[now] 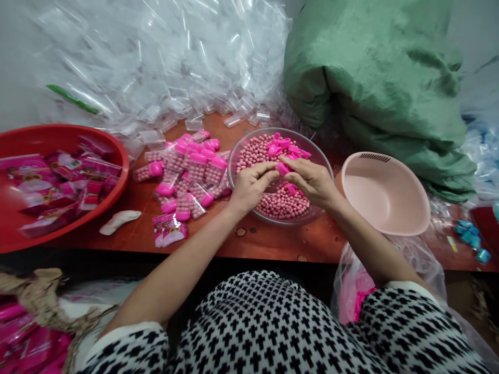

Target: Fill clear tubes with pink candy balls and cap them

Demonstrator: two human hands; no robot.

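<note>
My left hand (254,186) is closed, thumb against fingers, on what looks like a small clear plastic container, mostly hidden by the fingers. Close beside it, my right hand (311,179) pinches a bright pink cap (283,168) at the container's end. Both hands are over a clear round bowl (234,182) of pink beads (283,206). Several loose pink caps (277,145) lie on the beads towards the back. Left of the bowl is a heap of bead-filled clear containers with pink caps (195,169).
A red basin (120,179) of pink packets stands at left, near a white curved piece (119,222) and printed pink cards (169,230). Clear containers (175,62) pile up behind. A green sack (374,78) and pale pink basin (385,200) are at right, blue pieces (470,234) beyond.
</note>
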